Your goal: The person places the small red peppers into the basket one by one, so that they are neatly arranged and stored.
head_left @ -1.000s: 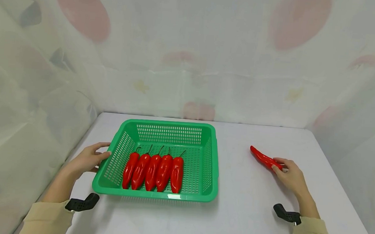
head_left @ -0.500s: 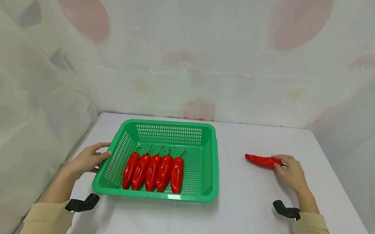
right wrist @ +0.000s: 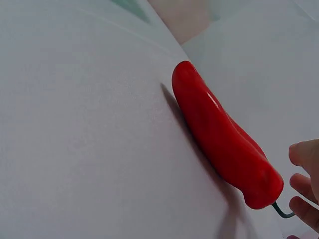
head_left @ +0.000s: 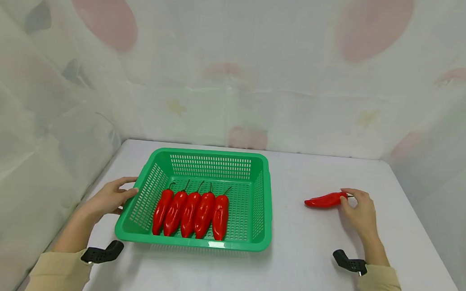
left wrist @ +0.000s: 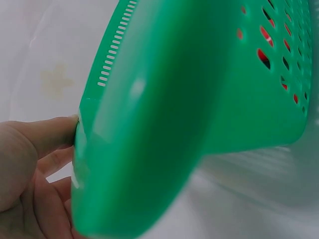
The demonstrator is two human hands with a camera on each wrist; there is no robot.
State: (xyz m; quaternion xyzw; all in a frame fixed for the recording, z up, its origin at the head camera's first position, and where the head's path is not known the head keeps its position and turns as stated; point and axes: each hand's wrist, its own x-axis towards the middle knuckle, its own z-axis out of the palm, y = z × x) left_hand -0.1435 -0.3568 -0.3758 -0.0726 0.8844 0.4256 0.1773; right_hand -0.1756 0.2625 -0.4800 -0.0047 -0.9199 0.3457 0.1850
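A green plastic basket [head_left: 261, 201] sits left of centre, tilted toward the camera in the head view. Several red chili peppers [head_left: 189, 214] lie side by side in it, stems pointing away. My left hand [head_left: 111, 196] holds the basket's left rim; in the left wrist view its fingertips meet the green edge. Another red chili pepper [head_left: 325, 200] lies on the table at the right, its stem toward my right hand [head_left: 360, 213]. In the right wrist view the fingers [right wrist: 301, 184] are spread beside the stem end, with a gap between them and the pepper's body.
A white tabletop [head_left: 289, 266] spreads under everything. Pale patterned curtains [head_left: 308, 114] hang behind and along both sides. Black wrist mounts [head_left: 349, 262] sit at the beige sleeves [head_left: 383, 289].
The pepper at the right has swung round, its tip coming nearer the camera and its stem end going farther away. The right hand has shifted slightly away and loosened. Left hand and basket stay put.
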